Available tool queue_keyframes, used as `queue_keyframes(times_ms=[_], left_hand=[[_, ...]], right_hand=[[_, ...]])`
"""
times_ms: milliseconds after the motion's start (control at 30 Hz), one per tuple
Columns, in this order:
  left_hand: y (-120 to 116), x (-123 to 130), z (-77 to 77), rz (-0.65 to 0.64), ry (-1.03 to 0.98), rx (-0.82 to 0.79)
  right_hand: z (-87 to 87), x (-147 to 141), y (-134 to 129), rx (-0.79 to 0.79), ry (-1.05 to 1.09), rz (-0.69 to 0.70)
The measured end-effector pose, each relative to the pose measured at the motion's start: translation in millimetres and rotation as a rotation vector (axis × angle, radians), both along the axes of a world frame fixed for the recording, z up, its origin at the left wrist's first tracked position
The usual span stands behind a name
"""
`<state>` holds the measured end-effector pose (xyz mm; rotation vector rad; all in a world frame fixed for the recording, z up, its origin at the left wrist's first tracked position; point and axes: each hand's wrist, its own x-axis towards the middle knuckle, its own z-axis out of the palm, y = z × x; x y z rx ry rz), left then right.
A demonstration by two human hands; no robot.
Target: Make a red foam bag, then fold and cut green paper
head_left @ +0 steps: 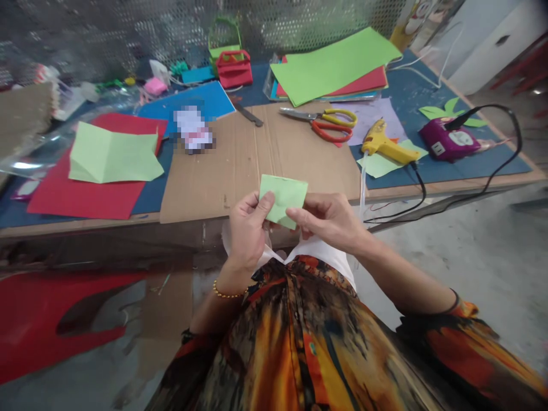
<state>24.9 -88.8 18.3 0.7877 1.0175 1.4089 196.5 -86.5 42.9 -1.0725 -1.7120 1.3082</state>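
Note:
Between both hands, just off the table's front edge, is a small light green piece of folded paper (282,194). My left hand (250,228) pinches its left side, thumb on top. My right hand (327,221) grips its lower right side, with the thumb across the front and the other fingers behind. Beyond the paper lies a brown cardboard sheet (240,171). Scissors (325,123) with yellow and orange handles rest at its far right, and a dark cutter-like blade (249,115) lies near its back edge.
A yellow glue gun (389,145) and a purple power socket box (449,138) with a black cord stand right. Left, creased green paper (113,154) lies on red paper (89,197). Stacked coloured sheets (338,65) and a small red paper bag (234,69) are at the back.

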Motion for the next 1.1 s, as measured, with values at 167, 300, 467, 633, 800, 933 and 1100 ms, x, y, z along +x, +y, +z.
queue_keyframes(times_ms=[167, 300, 467, 633, 800, 933, 1100], left_hand=[[0.0, -2.6, 3.3, -0.065, 0.015, 0.06], [4.8, -11.6, 12.5, -0.259, 0.108, 0.06], [8.6, -15.1, 15.5, -0.3, 0.246, 0.046], [8.4, -12.1, 11.4, -0.304, 0.241, 0.03], [7.7, -7.7, 12.2, -0.294, 0.178, 0.036], [6.2, 2.0, 8.0, -0.258, 0.075, 0.067], [4.6, 15.5, 1.5, -0.082, 0.016, 0.073]], right_hand=[[-3.4, 4.3, 4.6, 0.108, -0.091, -0.03], [-2.5, 13.9, 8.1, 0.167, -0.147, 0.001], [1.5, 21.0, 9.4, 0.18, -0.146, 0.029], [2.0, 20.9, 9.0, 0.164, -0.143, 0.013], [0.9, 22.1, 8.8, 0.179, -0.133, -0.025], [-1.8, 18.1, 6.4, 0.196, -0.09, -0.164], [-10.0, 8.2, 1.6, 0.122, -0.017, -0.211]])
